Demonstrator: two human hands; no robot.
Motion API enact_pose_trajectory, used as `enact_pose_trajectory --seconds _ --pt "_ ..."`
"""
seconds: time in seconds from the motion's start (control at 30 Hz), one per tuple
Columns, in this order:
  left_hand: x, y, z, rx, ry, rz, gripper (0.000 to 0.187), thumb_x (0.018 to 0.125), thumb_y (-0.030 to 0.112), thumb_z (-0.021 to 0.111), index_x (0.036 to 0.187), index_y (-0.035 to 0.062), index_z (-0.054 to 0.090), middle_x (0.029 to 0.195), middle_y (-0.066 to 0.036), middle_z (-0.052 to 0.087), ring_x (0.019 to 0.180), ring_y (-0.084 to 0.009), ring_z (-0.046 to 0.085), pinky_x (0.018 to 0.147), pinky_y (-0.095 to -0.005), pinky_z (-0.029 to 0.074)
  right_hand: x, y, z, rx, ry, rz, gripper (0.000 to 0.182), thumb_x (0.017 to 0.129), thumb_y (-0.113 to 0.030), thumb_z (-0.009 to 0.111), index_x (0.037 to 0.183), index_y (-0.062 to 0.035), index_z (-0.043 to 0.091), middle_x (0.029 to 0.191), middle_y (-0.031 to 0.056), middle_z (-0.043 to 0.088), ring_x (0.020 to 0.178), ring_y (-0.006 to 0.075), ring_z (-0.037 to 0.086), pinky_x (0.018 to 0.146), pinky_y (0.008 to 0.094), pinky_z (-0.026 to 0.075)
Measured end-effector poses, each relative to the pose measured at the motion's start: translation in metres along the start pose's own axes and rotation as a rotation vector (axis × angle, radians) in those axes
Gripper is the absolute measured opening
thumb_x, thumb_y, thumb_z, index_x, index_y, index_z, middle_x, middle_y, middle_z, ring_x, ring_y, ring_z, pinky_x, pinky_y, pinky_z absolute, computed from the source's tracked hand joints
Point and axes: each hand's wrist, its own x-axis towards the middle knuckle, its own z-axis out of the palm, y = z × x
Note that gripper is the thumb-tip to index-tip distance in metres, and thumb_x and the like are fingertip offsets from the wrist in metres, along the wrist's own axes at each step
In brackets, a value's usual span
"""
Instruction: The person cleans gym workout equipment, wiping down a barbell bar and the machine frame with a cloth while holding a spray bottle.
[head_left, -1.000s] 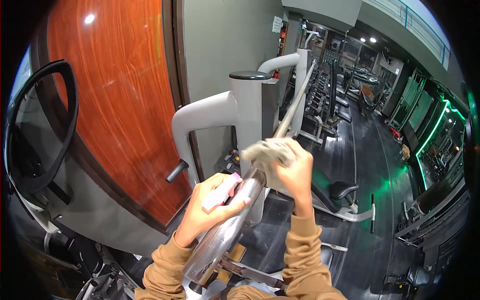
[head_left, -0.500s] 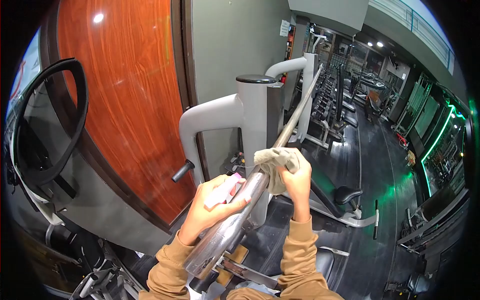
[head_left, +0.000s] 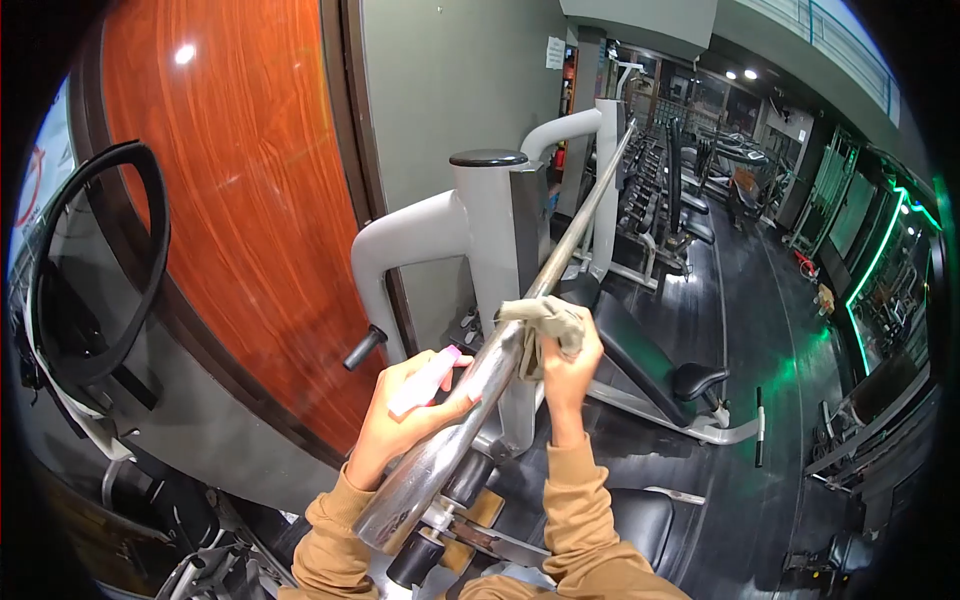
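Note:
A chrome barbell (head_left: 440,462) runs slantwise away from me, its thick sleeve end nearest my body. My right hand (head_left: 570,378) is closed on a beige cloth (head_left: 543,318), which is draped over and wrapped around the bar near the inner end of the sleeve. On the other side of the sleeve, my left hand (head_left: 392,425) grips a small white bottle with a pink top (head_left: 422,386). The left fingertips reach to the side of the sleeve. The cloth hides the part of the bar under it.
A grey rack upright (head_left: 490,235) supports the bar, with a black peg (head_left: 364,347) on its left arm. A padded bench (head_left: 635,350) stands beyond my right hand. Left are a wooden door (head_left: 225,200) and a black hoop-shaped frame (head_left: 160,215). Dumbbells (head_left: 645,190) line the back.
The view has shifted slightly, so the scene sits a little further left. The cloth's folds have changed as my right hand shifts on the bar. My left hand keeps its hold on the bottle.

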Motion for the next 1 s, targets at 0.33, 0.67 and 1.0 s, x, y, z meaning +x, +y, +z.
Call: enact_pose_trajectory --seconds 0.33,0.67,1.0 --pt "0.003 -0.013 0.001 -0.027 0.016 0.093 0.042 0.079 0.024 0.085 0.114 0.0032 0.071 0.077 0.000 0.051 0.070 -0.0083 0.047 0.063 -0.0260 0.041 -0.053 0.053 0.035 0.426 0.344 0.061 0.036 0.094 0.000 0.063 0.129 0.0020 0.055 0.127 0.0109 0.063 0.118 0.0201 0.060 0.107 0.0335 0.044" --pt "-0.004 -0.025 0.007 -0.389 0.055 -0.025 0.012 0.089 0.004 0.072 0.096 -0.0030 0.066 0.086 0.002 0.061 0.075 -0.0034 0.050 0.068 -0.0202 0.042 -0.068 0.042 0.039 0.520 0.466 0.494 0.028 0.102 -0.013 0.058 0.129 -0.0050 0.059 0.118 0.0029 0.065 0.102 0.0148 0.064 0.087 0.0302 0.053" --pt "-0.065 -0.115 0.004 -0.079 -0.025 0.134 0.028 0.100 0.019 0.061 0.110 -0.0065 0.064 0.090 -0.003 0.064 0.078 -0.0098 0.055 0.076 -0.0268 0.048 -0.234 0.024 -0.011 0.481 0.361 0.943 0.031 0.097 -0.013 0.064 0.126 -0.0037 0.062 0.116 0.0038 0.069 0.104 0.0127 0.066 0.089 0.0291 0.053"
